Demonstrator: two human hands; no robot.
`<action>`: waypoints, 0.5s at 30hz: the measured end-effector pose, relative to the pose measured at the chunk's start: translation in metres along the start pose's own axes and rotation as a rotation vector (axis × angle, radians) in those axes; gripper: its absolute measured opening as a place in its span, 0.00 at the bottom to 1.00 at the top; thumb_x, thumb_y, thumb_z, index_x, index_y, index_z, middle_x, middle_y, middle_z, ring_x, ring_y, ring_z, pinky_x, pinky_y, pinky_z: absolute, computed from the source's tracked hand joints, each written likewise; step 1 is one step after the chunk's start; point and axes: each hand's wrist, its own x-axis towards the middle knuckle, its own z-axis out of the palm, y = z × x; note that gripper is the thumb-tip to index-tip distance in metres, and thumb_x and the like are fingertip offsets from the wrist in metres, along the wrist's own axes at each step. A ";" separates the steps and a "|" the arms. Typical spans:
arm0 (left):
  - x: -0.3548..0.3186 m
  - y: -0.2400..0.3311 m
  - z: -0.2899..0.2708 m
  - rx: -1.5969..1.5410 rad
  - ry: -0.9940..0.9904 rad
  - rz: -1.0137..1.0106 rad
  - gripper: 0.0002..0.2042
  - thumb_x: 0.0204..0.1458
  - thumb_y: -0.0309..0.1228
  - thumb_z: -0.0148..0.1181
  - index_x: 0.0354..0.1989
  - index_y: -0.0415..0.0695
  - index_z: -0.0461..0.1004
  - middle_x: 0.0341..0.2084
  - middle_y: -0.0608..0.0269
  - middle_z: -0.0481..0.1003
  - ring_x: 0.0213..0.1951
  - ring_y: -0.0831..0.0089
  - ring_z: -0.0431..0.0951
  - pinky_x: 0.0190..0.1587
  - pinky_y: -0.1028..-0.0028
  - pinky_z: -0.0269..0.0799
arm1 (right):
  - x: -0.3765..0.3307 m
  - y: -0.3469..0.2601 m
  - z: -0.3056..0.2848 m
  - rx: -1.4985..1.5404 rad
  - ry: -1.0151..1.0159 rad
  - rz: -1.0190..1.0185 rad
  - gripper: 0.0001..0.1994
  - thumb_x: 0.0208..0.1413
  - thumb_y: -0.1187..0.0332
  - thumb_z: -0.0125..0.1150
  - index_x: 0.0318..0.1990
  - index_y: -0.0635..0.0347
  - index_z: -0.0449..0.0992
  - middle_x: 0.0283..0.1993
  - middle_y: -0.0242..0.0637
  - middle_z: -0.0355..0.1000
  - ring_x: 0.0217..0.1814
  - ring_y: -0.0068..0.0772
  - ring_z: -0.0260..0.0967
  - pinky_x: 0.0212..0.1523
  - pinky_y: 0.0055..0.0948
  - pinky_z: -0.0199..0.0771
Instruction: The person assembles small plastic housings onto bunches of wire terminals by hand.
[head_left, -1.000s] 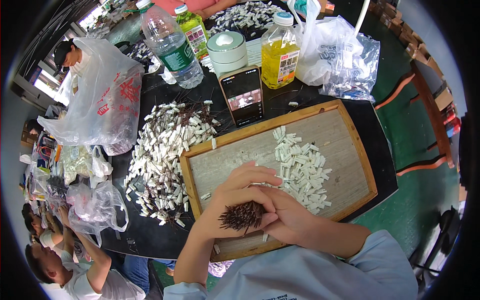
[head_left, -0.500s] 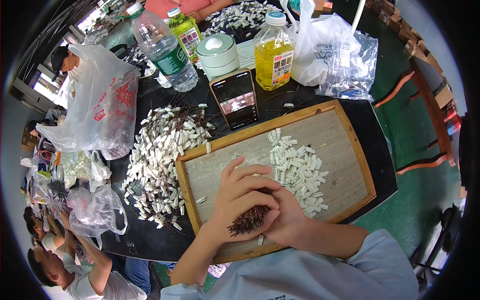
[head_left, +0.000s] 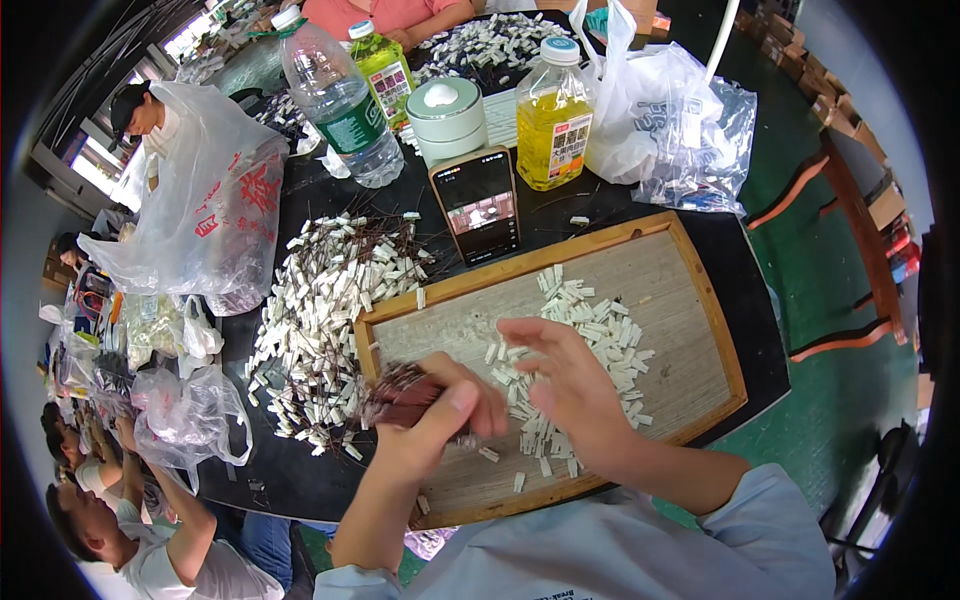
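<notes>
My left hand is closed around a bundle of thin dark brown pins above the near left part of a wooden tray. My right hand hovers with fingers spread over a heap of small white pieces lying in the tray. Left of the tray, a big pile of white pieces with dark pins covers the black table.
A phone leans behind the tray, with a clear water bottle, a green bottle, a yellow bottle, a pale green round container and plastic bags around. Other people sit at the left edge and beyond the table.
The hands were together over the bundle at the tray's near edge. Now they have parted: the left hand carried the bundle leftward and the right hand opened over the white pieces.
</notes>
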 end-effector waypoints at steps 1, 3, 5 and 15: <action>-0.004 0.003 -0.007 0.042 -0.094 -0.146 0.05 0.50 0.27 0.58 0.29 0.38 0.70 0.26 0.57 0.76 0.30 0.68 0.76 0.35 0.69 0.72 | 0.002 -0.011 -0.004 -0.202 -0.103 -0.089 0.34 0.51 0.56 0.62 0.62 0.60 0.56 0.61 0.42 0.59 0.66 0.33 0.53 0.63 0.36 0.53; -0.004 0.000 0.007 0.298 -0.176 -0.245 0.07 0.50 0.28 0.58 0.31 0.37 0.71 0.24 0.58 0.76 0.32 0.69 0.77 0.35 0.70 0.72 | 0.015 -0.029 -0.006 -0.293 -0.300 -0.090 0.35 0.48 0.54 0.65 0.61 0.60 0.59 0.62 0.43 0.58 0.67 0.35 0.50 0.63 0.38 0.51; -0.006 -0.008 0.014 0.368 -0.351 -0.379 0.14 0.48 0.30 0.60 0.40 0.35 0.72 0.24 0.58 0.76 0.36 0.70 0.77 0.39 0.71 0.73 | 0.025 -0.024 -0.004 -0.294 -0.612 -0.055 0.29 0.45 0.55 0.68 0.53 0.59 0.71 0.65 0.46 0.57 0.69 0.43 0.48 0.65 0.42 0.49; -0.011 -0.016 0.021 0.269 -0.216 -0.158 0.24 0.48 0.34 0.60 0.54 0.39 0.67 0.45 0.60 0.73 0.44 0.67 0.75 0.45 0.71 0.71 | 0.020 -0.036 -0.003 0.040 -0.447 -0.271 0.09 0.60 0.68 0.52 0.30 0.63 0.69 0.35 0.40 0.75 0.58 0.44 0.64 0.61 0.45 0.57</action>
